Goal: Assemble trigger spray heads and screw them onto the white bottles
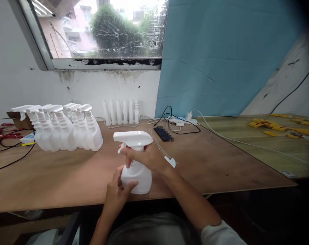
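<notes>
Spray bottle point(139, 180) upright by the desk's point(67, 183) near edge
The left hand point(120, 187) curls around its body, seemingly to steady it; the right hand point(149, 157) clasps it under the trigger head point(134, 138), perhaps for control. Beyond, similar bottles point(66, 132) stand packed towards the far edge, probably saving space.

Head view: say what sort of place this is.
Probably a small assembly workshop: one spray bottle being handled, a cluster of matching bottles on the brown worktable, and yellow pieces lying at far right.
</notes>
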Demonstrator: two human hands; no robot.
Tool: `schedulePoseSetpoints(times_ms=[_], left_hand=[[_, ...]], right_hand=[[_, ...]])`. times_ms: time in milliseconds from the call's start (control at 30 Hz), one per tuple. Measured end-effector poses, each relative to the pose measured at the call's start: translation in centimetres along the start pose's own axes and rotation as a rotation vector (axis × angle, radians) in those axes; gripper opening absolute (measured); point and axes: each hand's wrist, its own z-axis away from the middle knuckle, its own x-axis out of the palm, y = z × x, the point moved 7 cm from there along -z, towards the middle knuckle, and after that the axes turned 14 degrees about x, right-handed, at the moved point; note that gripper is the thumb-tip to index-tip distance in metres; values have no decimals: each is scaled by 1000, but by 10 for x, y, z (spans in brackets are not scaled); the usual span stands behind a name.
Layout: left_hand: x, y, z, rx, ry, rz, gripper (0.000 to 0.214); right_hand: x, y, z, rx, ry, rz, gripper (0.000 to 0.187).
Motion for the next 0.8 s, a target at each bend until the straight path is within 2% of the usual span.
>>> schedulePoseSetpoints(times_ms=[67,167,233,267,333,400,467,567,667,733,800], left_hand=[[0,2,0,8,16,-31,44],[-6,8,-2,1,8,-39,46],[-23,9,-4,-62,-21,-120,47],[-40,9,-6,-109,-15,-209,47],[-93,9,-8,-233,86,-530,46],[-157,13,-8,-331,237,-802,49],[-221,17,-4,-463,399,-1052,51],[-294,23,-4,-588,597,-1354,48],[-340,17,-11,-661,779,-1395,55],[-358,9,-19,-679,865,-1388,63],[-369,0,-28,-653,900,-1390,67]], right_hand=[[0,0,0,-6,-2,13,24],[2,-1,0,-13,-77,36,27],[3,1,1,-45,-133,97,36],[2,3,2,-75,-142,140,46],[-1,16,6,-130,-125,224,66],[-4,40,11,-108,-112,272,62],[-7,71,19,-11,-77,299,51],[-11,111,36,157,-37,392,62],[-9,127,50,198,-65,516,73],[-6,129,55,179,-92,555,73],[-5,130,57,167,-112,570,71]])
